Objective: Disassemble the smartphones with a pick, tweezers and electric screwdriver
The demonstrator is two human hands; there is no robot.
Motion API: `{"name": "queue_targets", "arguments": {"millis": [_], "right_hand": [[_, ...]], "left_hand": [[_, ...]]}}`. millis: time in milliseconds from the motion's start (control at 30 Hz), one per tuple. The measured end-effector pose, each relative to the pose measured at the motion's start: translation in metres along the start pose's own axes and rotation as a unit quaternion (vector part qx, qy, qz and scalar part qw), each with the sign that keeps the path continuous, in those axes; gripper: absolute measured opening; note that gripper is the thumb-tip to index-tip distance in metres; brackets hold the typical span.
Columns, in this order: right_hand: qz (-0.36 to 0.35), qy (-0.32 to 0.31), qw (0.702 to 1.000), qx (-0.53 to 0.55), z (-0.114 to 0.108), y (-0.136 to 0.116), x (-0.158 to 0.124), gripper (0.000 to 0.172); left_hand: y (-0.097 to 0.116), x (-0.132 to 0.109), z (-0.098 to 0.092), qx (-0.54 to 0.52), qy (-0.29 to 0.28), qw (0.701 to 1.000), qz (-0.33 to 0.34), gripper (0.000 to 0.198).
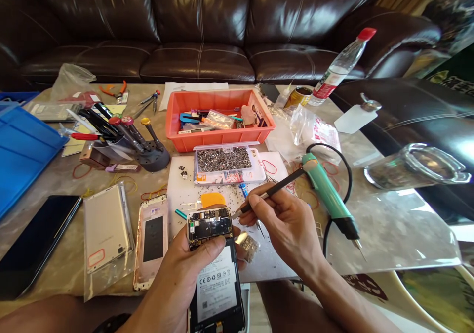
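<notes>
My left hand (196,261) is wrapped round an opened smartphone (217,283), its thumb lying across the top of the battery. The phone's circuit board (210,224) is exposed at the upper end, with the white-labelled battery below it. In my right hand (283,222) is a pair of black tweezers (283,182), held like a pen, the tip close to the upper right corner of the board. Whether the tip touches the board I cannot tell. Behind the phone lie an orange plastic piece (213,199) and a blue screwdriver (243,189).
A clear box of tiny screws (224,159) stands before an orange tray (218,140). At right are a green electric screwdriver (328,189) with a black cable and a glass mug (414,167). Phone covers (107,229), a black phone (40,239) and a tool holder (153,159) occupy the left.
</notes>
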State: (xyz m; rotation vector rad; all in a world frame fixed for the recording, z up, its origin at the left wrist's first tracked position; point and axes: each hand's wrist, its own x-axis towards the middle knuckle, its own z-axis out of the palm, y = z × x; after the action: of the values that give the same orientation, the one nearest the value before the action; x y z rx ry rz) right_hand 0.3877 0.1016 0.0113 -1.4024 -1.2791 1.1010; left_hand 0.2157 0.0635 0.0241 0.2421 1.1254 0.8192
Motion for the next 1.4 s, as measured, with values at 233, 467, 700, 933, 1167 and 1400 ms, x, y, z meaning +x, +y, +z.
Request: {"name": "queue_targets", "arguments": {"millis": [233, 467, 700, 933, 1167, 1400], "right_hand": [[0.000, -0.001, 0.997, -0.076, -0.001, 0.004, -0.001, 0.023], [-0.020, 0.000, 0.990, -0.138, -0.001, 0.003, -0.004, 0.020], [-0.057, 0.014, 0.984, -0.171, 0.002, 0.005, -0.004, 0.015], [-0.031, 0.030, 0.997, -0.067, -0.002, 0.004, -0.003, 0.025], [0.021, -0.010, 0.995, 0.102, -0.001, 0.010, 0.000, 0.031], [0.066, -0.062, 0.976, 0.196, -0.002, 0.020, 0.004, 0.034]], "left_hand": [[-0.003, 0.000, -0.004, 0.031, 0.005, 0.999, 0.007, 0.046], [-0.004, 0.001, -0.003, 0.043, 0.018, 0.999, 0.019, 0.054], [-0.004, -0.002, 0.000, 0.031, 0.010, 0.999, 0.021, 0.054], [-0.003, -0.002, -0.003, 0.036, -0.001, 0.999, 0.012, 0.053], [-0.001, -0.003, -0.005, 0.037, -0.016, 0.999, -0.009, 0.049], [0.000, -0.005, -0.004, 0.026, -0.036, 0.999, -0.020, 0.042]]}}
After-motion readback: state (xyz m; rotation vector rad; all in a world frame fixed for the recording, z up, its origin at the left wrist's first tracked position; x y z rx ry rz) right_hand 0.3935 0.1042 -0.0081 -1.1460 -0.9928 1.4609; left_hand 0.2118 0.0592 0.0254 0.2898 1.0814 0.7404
